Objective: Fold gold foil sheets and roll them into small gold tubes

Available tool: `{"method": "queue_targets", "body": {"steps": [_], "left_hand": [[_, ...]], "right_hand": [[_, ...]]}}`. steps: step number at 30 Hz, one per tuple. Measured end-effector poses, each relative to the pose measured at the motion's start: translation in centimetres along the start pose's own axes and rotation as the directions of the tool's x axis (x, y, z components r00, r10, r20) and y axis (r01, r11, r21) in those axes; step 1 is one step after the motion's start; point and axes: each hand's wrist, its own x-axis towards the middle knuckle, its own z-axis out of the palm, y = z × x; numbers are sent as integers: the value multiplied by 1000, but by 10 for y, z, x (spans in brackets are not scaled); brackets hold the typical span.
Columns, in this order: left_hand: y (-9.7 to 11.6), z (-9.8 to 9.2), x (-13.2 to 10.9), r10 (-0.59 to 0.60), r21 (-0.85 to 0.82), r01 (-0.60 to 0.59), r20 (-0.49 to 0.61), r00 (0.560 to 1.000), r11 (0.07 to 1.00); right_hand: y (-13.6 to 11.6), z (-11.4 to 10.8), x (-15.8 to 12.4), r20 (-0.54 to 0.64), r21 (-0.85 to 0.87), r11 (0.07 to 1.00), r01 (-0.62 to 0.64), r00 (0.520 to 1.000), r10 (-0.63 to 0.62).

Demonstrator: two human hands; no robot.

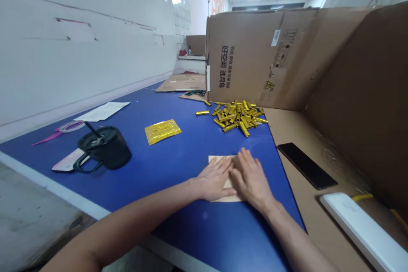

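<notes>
— At the near edge of our blue table [191, 233], what are we touching?

— Our left grip [212, 178] and right grip [251, 178] both lie wide open, palms down and fingers spread, pressing flat on a tan paper sheet [225, 198]. Neither has closed on anything.

— What sits closest to them?

— On our right, a black phone [306, 165] lies on flattened cardboard [306, 216]. On our left are a gold foil sheet [162, 131] and a black lidded mug [105, 146] with a straw [92, 129].

— And farther ahead?

— We see a heap of gold foil sticks [239, 117] on the table, just before an upright cardboard box [245, 59] printed with Chinese characters.
</notes>
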Motion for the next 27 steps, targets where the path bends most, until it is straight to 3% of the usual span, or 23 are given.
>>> {"method": "queue_targets", "body": {"steps": [2,4,7,11,16,19,22,24,27], "left_hand": [[9,0,0,47,12,-47,-21,999,999],[17,-2,-1,113,19,-112,-51,992,994],[22,-6,-3,165,-5,-165,-78,983,986],[11,-8,-5,174,-35,-173,3,985,984],[-16,-7,-16,80,25,-81,38,996,996],[-24,-13,-21,-99,60,98,10,995,993],[-11,-20,-17,-283,52,291,-122,951,955],[8,-19,-12,-213,14,217,-157,964,976],[34,-7,-6,-81,-68,74,-119,990,995]], "right_hand": [[-9,2,-4,106,142,979,145,981,-161],[-12,4,-6,162,232,958,170,964,-210],[-4,6,-3,186,226,969,103,972,-147],[10,4,1,214,79,997,-2,977,-15],[12,5,1,234,-11,1000,-5,972,8],[8,8,2,234,-32,999,-20,972,27],[5,9,3,222,-41,998,-41,974,49],[5,8,3,229,-46,998,-48,972,57],[7,8,3,254,-80,995,-62,964,80]]}}
